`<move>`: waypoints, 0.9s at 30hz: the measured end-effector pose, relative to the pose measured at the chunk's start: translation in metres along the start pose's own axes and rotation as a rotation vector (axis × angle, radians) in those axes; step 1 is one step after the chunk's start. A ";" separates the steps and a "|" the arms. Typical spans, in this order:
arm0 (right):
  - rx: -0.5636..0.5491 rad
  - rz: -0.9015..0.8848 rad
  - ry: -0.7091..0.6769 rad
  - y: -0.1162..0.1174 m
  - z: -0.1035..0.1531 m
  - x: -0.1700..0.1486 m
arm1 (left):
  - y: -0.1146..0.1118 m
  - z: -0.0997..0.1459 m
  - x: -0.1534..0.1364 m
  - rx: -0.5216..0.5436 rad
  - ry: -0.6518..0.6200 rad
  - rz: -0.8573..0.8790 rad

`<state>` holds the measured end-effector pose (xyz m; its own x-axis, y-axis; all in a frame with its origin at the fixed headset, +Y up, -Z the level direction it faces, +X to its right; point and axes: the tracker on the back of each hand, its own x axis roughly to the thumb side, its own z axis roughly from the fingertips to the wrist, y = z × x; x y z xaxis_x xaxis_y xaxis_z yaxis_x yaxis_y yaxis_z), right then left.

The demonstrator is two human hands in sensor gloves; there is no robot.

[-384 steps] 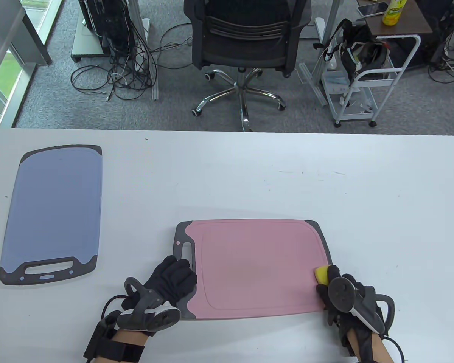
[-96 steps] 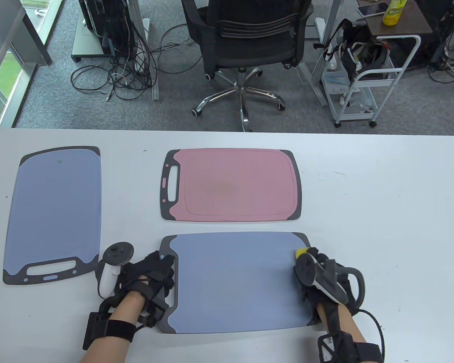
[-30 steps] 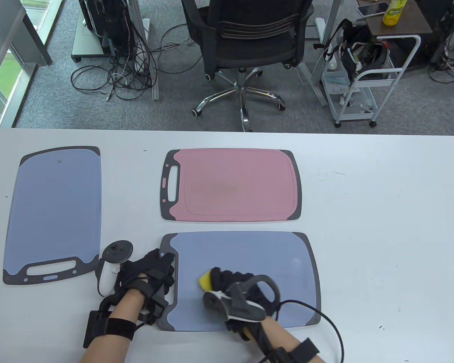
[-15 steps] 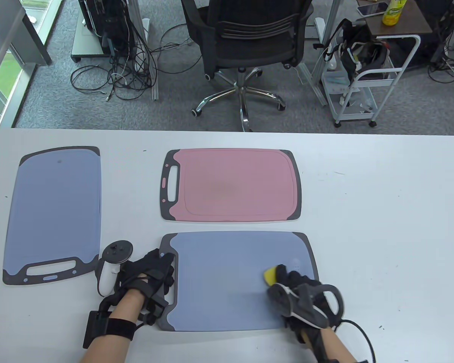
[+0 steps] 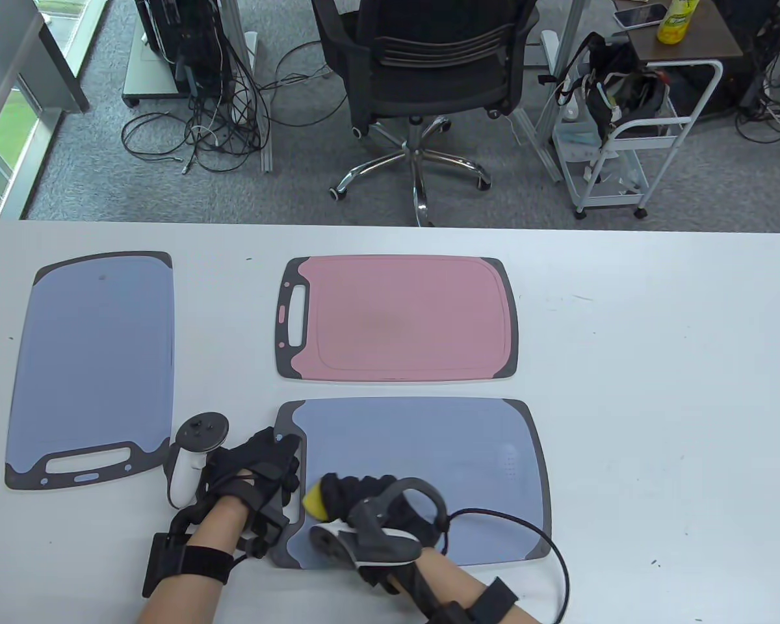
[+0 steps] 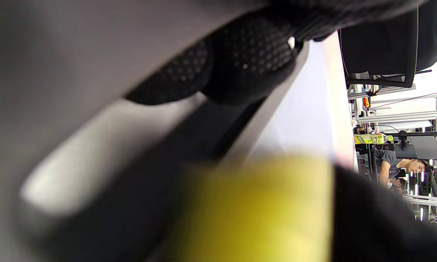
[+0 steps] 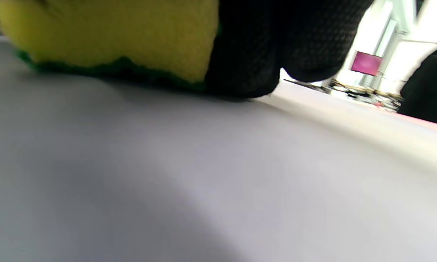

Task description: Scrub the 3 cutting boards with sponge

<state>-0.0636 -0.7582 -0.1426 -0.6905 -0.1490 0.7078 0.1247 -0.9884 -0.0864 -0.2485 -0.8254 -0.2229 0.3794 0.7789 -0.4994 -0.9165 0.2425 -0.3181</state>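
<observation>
Three cutting boards lie on the white table [image 5: 656, 364]. The near blue board [image 5: 429, 455] is in front of me, a pink board [image 5: 403, 318] lies behind it, and a second blue board [image 5: 94, 364] is at the far left. My right hand [image 5: 354, 497] grips a yellow sponge [image 5: 314, 500] with a green underside [image 7: 105, 36] and presses it on the near board's left end. My left hand [image 5: 260, 471] lies on that board's grey handle end, its fingers [image 6: 240, 62] resting on the handle; the sponge [image 6: 258, 207] shows blurred close by.
A black office chair [image 5: 429, 71], a white trolley [image 5: 630, 130] and loose floor cables [image 5: 214, 130] stand beyond the table's far edge. Bare table stretches to the right of the boards. A cable [image 5: 546, 539] trails from my right wrist over the near board.
My right hand has swept the sponge from the near board's right side to its left end beside the handle. My left hand has stayed on the handle. The boards have not moved.
</observation>
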 end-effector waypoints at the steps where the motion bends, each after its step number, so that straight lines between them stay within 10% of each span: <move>1: -0.005 0.018 -0.004 -0.001 -0.002 0.003 | 0.000 0.000 0.000 -0.001 0.000 0.001; 16: 0.091 -0.134 0.725 0.050 0.187 -0.204 | 0.000 -0.001 0.000 0.020 0.000 -0.024; 20: 0.113 -0.054 0.553 0.041 0.150 -0.176 | 0.000 -0.001 0.000 0.023 0.001 -0.026; 27: 0.017 -0.033 0.106 0.006 0.028 -0.039 | 0.001 -0.002 -0.001 0.004 0.001 -0.007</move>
<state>-0.0155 -0.7578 -0.1512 -0.7661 -0.1195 0.6315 0.1119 -0.9924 -0.0521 -0.2496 -0.8270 -0.2240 0.3859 0.7768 -0.4977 -0.9143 0.2503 -0.3183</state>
